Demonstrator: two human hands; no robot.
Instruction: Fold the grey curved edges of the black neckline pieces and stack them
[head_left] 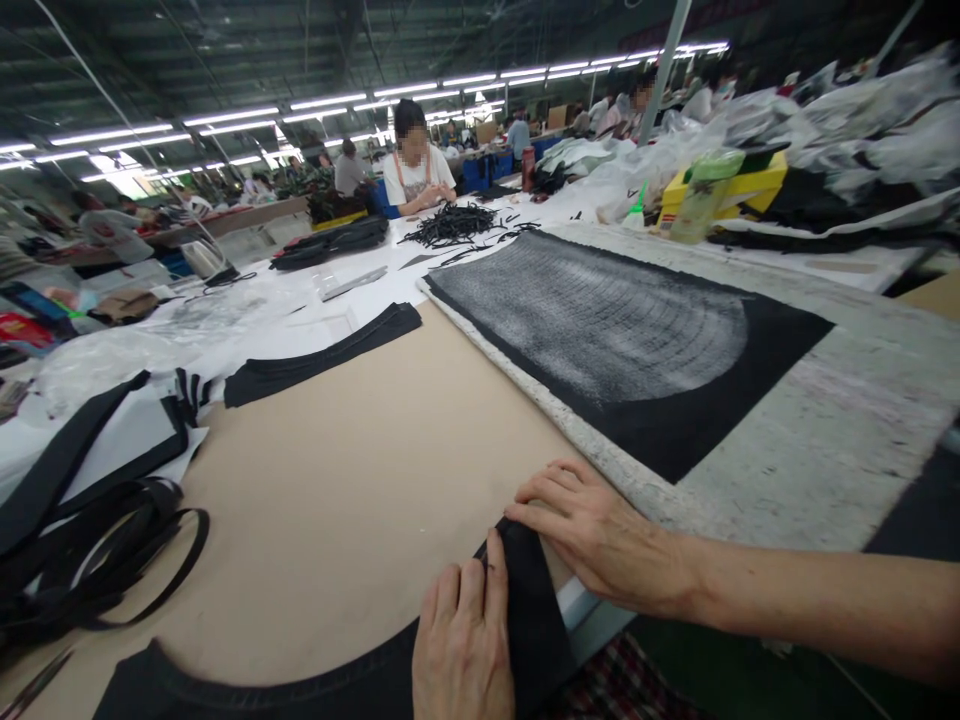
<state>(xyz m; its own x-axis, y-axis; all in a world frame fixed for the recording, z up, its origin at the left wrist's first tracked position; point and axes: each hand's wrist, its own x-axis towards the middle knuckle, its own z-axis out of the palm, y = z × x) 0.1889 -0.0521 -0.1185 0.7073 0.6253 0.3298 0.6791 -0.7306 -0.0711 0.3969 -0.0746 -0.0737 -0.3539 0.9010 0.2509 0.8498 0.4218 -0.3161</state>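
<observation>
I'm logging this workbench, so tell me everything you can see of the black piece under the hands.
The black piece looks like matte, flexible sheet material. Its far edge sweeps in a concave curve, with a faint line alongside, between a pointed left end and a broader right end. It lies on the tan surface. The left hand rests on it; the right hand's fingers touch its far right end. The bottom frame edge cuts it off.

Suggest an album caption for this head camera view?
Left hand and right hand on a curved black strip, near a white-streaked black sheet.
</observation>
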